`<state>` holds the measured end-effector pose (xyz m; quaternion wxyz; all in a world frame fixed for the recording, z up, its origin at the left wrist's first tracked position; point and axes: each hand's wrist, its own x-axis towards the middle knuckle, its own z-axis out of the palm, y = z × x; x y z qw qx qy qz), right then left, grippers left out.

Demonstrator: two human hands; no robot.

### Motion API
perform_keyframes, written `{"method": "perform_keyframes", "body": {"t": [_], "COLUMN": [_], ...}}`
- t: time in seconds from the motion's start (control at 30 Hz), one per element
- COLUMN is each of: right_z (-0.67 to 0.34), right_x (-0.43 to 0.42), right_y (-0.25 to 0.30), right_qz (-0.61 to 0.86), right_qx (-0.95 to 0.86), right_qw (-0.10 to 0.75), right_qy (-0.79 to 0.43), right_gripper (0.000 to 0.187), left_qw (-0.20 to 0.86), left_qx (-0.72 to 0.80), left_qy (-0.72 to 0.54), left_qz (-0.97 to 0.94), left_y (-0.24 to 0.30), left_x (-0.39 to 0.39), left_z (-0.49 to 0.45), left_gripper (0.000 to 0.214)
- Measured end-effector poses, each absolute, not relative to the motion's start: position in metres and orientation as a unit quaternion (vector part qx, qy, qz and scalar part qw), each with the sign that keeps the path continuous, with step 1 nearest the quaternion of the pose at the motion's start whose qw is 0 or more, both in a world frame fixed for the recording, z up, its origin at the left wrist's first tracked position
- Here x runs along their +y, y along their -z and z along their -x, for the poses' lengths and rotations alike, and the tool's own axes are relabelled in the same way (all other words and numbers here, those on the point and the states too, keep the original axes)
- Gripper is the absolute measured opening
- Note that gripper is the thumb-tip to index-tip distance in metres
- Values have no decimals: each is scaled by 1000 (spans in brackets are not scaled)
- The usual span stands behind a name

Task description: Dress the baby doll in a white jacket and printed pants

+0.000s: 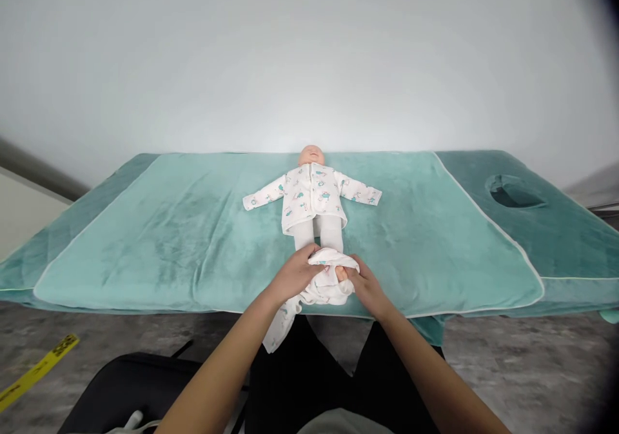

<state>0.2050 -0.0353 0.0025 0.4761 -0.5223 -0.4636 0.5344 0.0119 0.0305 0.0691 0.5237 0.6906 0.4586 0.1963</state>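
A baby doll (pixel 311 157) lies on its back, head toward the wall, in a white printed jacket (pixel 312 194) with its sleeves spread. White-grey cloth covers its legs (pixel 331 231). Around the doll's feet are bunched white printed pants (pixel 326 292), with one leg hanging over the bed's front edge. My left hand (pixel 300 271) grips the left side of the waistband, fingers closed on the cloth. On the other side, my right hand (pixel 365 286) pinches the waistband. A bare doll foot (pixel 341 273) shows in the opening; the other foot is hidden.
The doll lies on a green plush cover (pixel 145 247) over a long bed. A face hole (pixel 515 191) is at the bed's right end. Below stand a black chair (pixel 130 389) and a floor with yellow tape (pixel 39 371). A white wall (pixel 309 60) rises behind.
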Motion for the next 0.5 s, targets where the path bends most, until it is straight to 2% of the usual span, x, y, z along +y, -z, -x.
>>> {"method": "perform_keyframes", "body": {"t": [0.2, 0.4, 0.5], "right_z": [-205, -203, -209], "right_x": [-18, -3, 4], "right_y": [0, -5, 2], "right_qz": [501, 540, 574], "right_qx": [-430, -469, -501], "right_qw": [509, 508, 495], "right_qy": [-552, -480, -419], "right_gripper": [27, 23, 25], "left_qw": [603, 428, 333], "left_qx": [402, 497, 549], "left_qy": [-177, -193, -208], "left_qz": [-666, -730, -738], "left_y": [-78, -78, -76], "left_x": [33, 55, 67], "left_z": [-6, -18, -31], "left_gripper": [34, 7, 18]}}
